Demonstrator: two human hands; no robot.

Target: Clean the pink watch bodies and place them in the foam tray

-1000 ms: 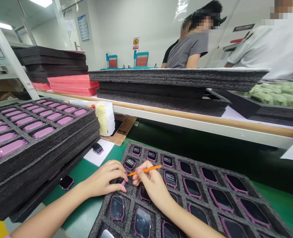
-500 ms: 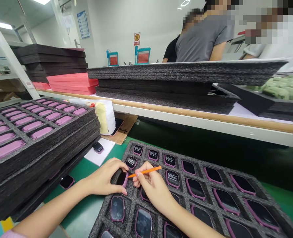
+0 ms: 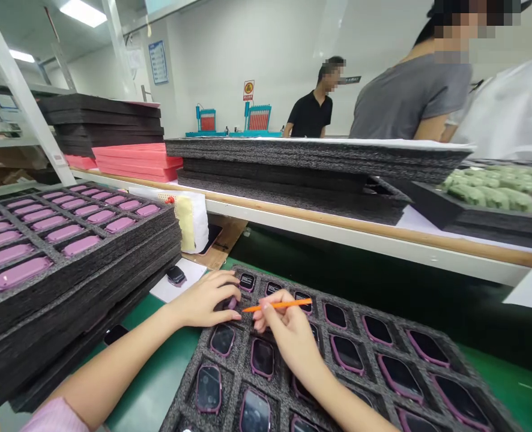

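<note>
A dark foam tray (image 3: 374, 351) on the green bench holds rows of purple-rimmed watch bodies with black screens. My left hand (image 3: 205, 299) curls over one watch body (image 3: 231, 303) in the tray's second row and grips it. My right hand (image 3: 286, 324) pinches a thin orange stick (image 3: 277, 305), whose tip points left at that watch body. Other watch bodies (image 3: 222, 339) lie in the pockets in front of my hands.
A stack of foam trays (image 3: 68, 264) filled with pink watch bodies stands at the left. A loose watch body (image 3: 176, 275) rests on white paper. A raised shelf (image 3: 360, 225) carries more foam sheets (image 3: 302, 162) and green parts (image 3: 495, 186). Three people stand behind it.
Both hands have shifted one row farther up the tray. The watch body handled before now lies in its pocket, and my left hand covers a farther one. The view has tilted upward.
</note>
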